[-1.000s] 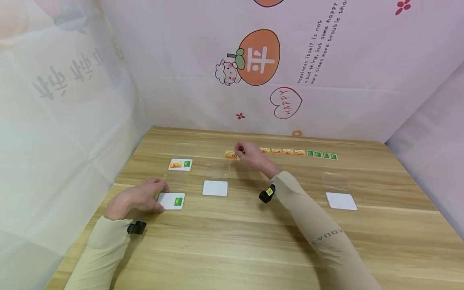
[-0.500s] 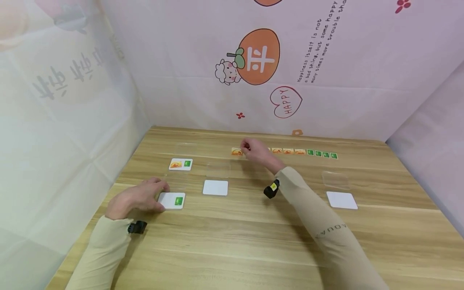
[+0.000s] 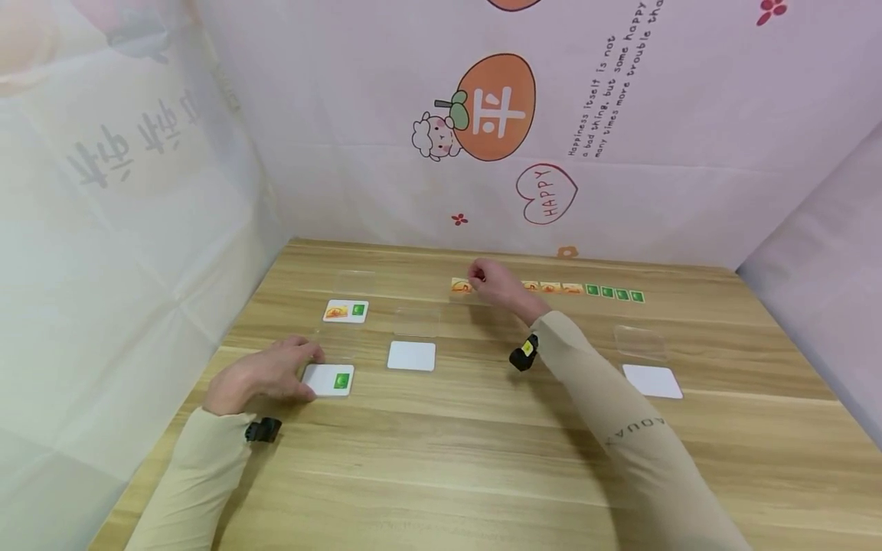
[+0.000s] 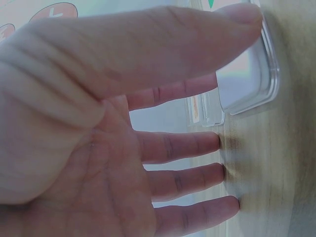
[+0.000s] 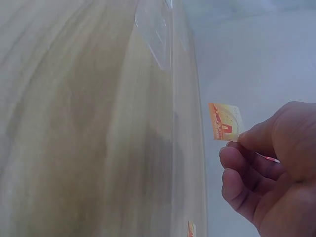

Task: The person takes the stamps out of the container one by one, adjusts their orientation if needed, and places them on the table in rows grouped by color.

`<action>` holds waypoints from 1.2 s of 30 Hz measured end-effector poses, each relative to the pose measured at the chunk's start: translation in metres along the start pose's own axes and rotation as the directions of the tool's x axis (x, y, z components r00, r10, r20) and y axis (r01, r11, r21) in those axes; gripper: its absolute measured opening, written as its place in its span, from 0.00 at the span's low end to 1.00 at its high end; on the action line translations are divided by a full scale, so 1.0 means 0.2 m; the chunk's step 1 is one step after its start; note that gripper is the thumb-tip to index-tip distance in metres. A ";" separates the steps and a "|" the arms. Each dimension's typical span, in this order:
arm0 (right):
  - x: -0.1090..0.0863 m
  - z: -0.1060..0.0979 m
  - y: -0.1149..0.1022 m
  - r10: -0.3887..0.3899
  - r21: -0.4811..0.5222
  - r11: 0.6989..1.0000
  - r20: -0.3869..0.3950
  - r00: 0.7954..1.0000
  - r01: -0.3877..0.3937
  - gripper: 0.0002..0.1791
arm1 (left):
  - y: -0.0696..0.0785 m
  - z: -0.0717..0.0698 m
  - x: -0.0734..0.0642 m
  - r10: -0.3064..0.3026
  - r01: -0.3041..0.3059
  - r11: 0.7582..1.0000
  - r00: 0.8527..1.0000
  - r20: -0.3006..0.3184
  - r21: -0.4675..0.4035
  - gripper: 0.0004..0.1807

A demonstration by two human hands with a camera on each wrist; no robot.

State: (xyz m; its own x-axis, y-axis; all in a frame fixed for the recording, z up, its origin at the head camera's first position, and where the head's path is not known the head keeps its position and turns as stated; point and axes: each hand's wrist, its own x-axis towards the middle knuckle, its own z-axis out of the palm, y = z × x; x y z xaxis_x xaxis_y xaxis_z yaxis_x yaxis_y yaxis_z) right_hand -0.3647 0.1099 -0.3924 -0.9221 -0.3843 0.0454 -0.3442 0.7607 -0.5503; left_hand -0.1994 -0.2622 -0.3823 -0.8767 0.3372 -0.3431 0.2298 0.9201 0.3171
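My right hand (image 3: 501,285) is over the far part of the table, pinching an orange-and-cream stamp (image 5: 225,122) by its edge between thumb and forefinger. In the right wrist view the stamp stands out from the fingertips, its red print showing. My left hand (image 3: 265,373) holds a white card in a clear plastic case (image 3: 327,380) at its left end, thumb along the near side and forefinger at the far side. That card bears one green stamp (image 3: 341,381) at its right. In the left wrist view the other fingers (image 4: 185,146) reach out straight.
Behind the right hand runs a row of orange stamps (image 3: 550,288) and green stamps (image 3: 608,292). Farther left lies a card with an orange and a green stamp (image 3: 346,311). Blank white cards (image 3: 411,356) and clear lids (image 3: 416,322) lie about. A cloth wall (image 3: 358,168) borders the table.
My right hand has moved right and slightly away with the orange stamp, toward the stamp row, and covers one more of its orange stamps. My left hand stays at the card.
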 end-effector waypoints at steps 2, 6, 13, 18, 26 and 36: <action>0.01 -0.01 0.01 0.012 0.004 1.000 0.002 1.000 -0.012 0.07 | 0.00 0.00 0.00 -0.004 0.004 1.000 1.000 0.003 -0.001 0.25; 0.03 -0.03 0.03 0.007 0.000 1.000 0.003 1.000 -0.007 0.07 | 0.01 0.00 0.00 -0.007 0.007 1.000 1.000 0.005 -0.006 0.25; 0.05 -0.06 0.05 0.025 0.008 1.000 0.021 0.999 -0.026 0.08 | 0.00 0.00 0.00 0.008 -0.008 1.000 1.000 -0.005 0.001 0.25; 0.06 -0.07 0.06 0.052 0.014 0.999 0.043 0.998 -0.052 0.09 | 0.00 0.00 0.00 0.007 -0.007 1.000 1.000 -0.008 -0.002 0.25; 0.08 -0.10 0.10 0.076 0.028 0.997 0.061 0.995 -0.078 0.09 | 0.01 0.00 0.00 -0.004 0.004 1.000 1.000 -0.004 -0.009 0.25; 0.09 -0.10 0.15 0.122 -0.002 0.993 0.070 0.990 -0.122 0.08 | 0.01 0.00 -0.01 -0.008 0.008 1.000 1.000 -0.001 -0.006 0.26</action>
State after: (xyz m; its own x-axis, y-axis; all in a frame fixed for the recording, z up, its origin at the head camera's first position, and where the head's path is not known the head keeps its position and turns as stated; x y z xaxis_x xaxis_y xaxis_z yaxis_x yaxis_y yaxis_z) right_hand -0.3961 0.1364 -0.3911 -0.9424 -0.3247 -0.0806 -0.2296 0.8030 -0.5499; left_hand -0.1980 -0.2610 -0.3818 -0.8789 0.3297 -0.3446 0.2203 0.9215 0.3199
